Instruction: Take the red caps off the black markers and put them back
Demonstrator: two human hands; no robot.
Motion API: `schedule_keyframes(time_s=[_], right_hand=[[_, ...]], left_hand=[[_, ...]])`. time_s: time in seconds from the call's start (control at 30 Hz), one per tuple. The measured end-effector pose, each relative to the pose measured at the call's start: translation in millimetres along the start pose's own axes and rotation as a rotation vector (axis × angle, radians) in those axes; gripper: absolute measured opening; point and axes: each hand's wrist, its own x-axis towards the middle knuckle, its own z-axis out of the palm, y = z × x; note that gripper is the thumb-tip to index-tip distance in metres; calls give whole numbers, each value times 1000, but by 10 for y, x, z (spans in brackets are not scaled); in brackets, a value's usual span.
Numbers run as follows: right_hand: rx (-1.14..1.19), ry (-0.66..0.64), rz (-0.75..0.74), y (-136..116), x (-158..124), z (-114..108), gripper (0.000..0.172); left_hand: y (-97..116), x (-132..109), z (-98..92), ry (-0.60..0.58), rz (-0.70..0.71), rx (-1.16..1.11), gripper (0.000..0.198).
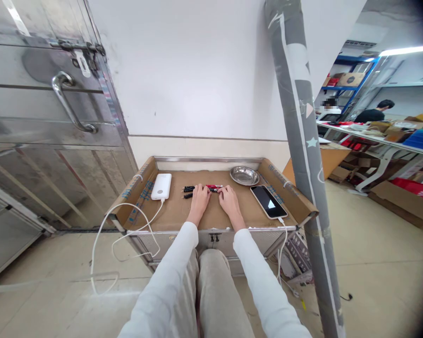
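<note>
Several black and red pens (188,189) lie side by side near the middle of the cardboard-lined tabletop (211,220). My left hand (199,199) rests over them with its fingers bent around their middle, and the black ends stick out to its left. From the right, my right hand (229,201) closes its fingertips on the right end of a dark pen, just below a red pen (214,186). The undersides of both hands' fingers are hidden.
A white power bank (161,187) with a cable lies left. At right are a round metal dish (244,175) and a plugged-in phone (269,202). Raised cardboard sides edge the tabletop. A grey wrapped pole (299,141) leans at right; two people sit beyond.
</note>
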Motion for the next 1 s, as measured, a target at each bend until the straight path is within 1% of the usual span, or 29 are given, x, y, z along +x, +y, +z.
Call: schedule_keyframes(time_s=[0.1, 0.17, 0.27, 0.33, 0.4, 0.5, 0.57, 0.6, 0.7, 0.73, 0.8, 0.83, 0.9, 1.0], right_hand=[[3, -1, 14, 6, -1, 1, 24], [9, 2, 6, 11, -4, 5, 24], [18, 11, -9, 18, -11, 13, 25], [29, 15, -4, 21, -15, 14, 25], [38, 12, 6, 17, -18, 9, 26], [62, 10, 17, -10, -18, -22, 29], [102, 23, -2, -44, -17, -60, 33], [133, 33, -19, -63, -16, -82, 37], [242, 48, -84, -112, -13, -143, 48], [271, 43, -101, -119, -11, -154, 48], [303, 18, -120, -113, -8, -157, 43], [307, 5, -120, -102, -7, -150, 39], [307, -8, -112, -70, -6, -123, 31], [321, -5, -102, -29, -11, -80, 28]], left_hand=[[20, -19, -22, 55, -31, -35, 11], [35, -45, -55, 124, -81, -69, 14], [46, -105, -105, 264, -234, -91, 16], [41, -150, -118, 330, -338, -73, 17], [31, -186, -113, 337, -387, -49, 18], [17, -205, -96, 276, -390, -7, 20], [12, -191, -97, 226, -365, 18, 20], [13, -177, -103, 197, -330, 17, 20], [24, -130, -135, 85, -120, -83, 19], [29, -117, -146, 45, -47, -140, 19], [37, -99, -159, -14, 57, -261, 17], [38, -93, -160, -24, 88, -319, 16], [29, -82, -150, -1, 125, -423, 15], [3, -67, -120, 103, 119, -545, 16]])
